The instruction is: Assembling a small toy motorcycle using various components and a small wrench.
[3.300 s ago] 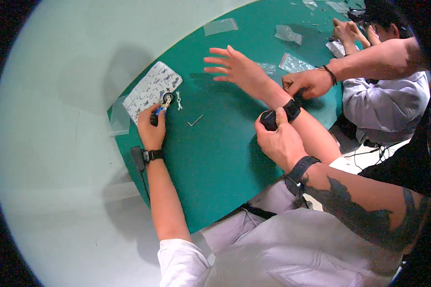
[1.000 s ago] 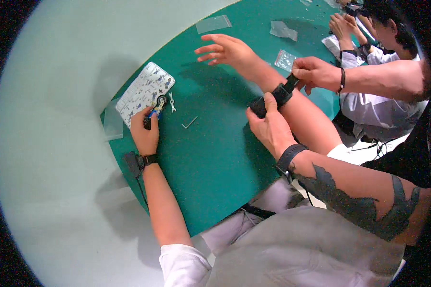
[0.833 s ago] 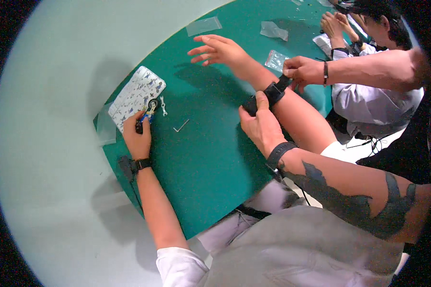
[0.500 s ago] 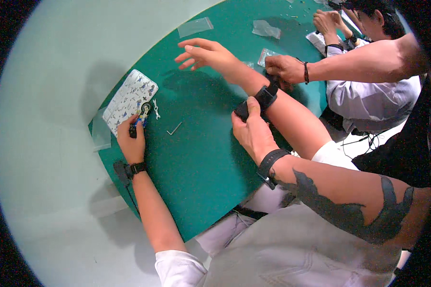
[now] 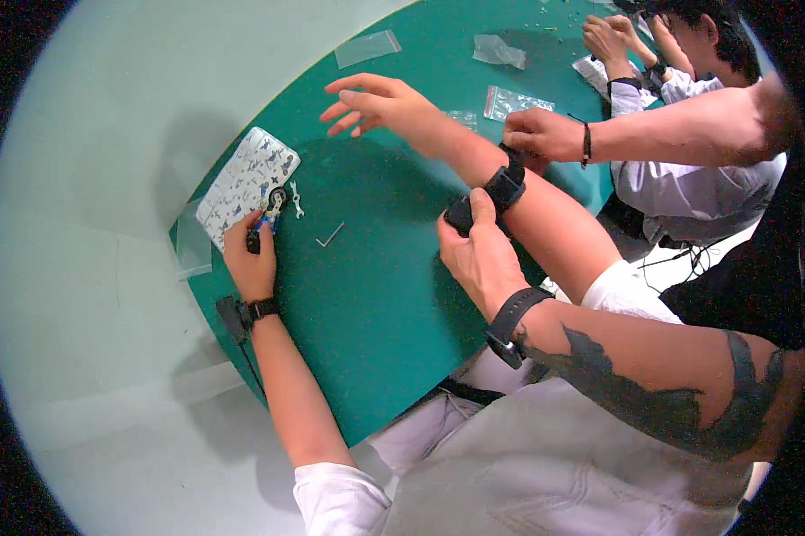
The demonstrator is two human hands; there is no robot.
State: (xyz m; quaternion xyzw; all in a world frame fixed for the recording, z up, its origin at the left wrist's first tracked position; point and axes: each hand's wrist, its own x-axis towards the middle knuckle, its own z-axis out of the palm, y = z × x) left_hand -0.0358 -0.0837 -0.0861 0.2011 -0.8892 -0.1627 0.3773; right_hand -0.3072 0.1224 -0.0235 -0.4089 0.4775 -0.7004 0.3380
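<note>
My left hand [image 5: 249, 261] rests on the green table [image 5: 375, 295], shut on a small blue and black piece [image 5: 266, 219] at the edge of a printed white sheet [image 5: 241, 183]. My right hand [image 5: 375, 101] hovers over the table, open with fingers spread and holding nothing. A black wrist strap [image 5: 504, 188] sits on my right forearm. A co-worker's tattooed arm reaches in from the right; one of their hands [image 5: 481, 259] grips the strap's black block [image 5: 460, 214], and their other hand [image 5: 545, 134] holds the far side.
A small silver wrench [image 5: 296, 198] and a bent hex key [image 5: 329, 236] lie near the sheet. Clear plastic bags [image 5: 367, 47] [image 5: 497, 49] [image 5: 516, 103] lie farther back. Another person [image 5: 688, 54] works at the table's far right. Pale floor surrounds the table.
The view has shifted, sliding the table left and down in the frame. My right hand stays stretched out while the co-worker's hands keep working at the strap. My left hand keeps its hold.
</note>
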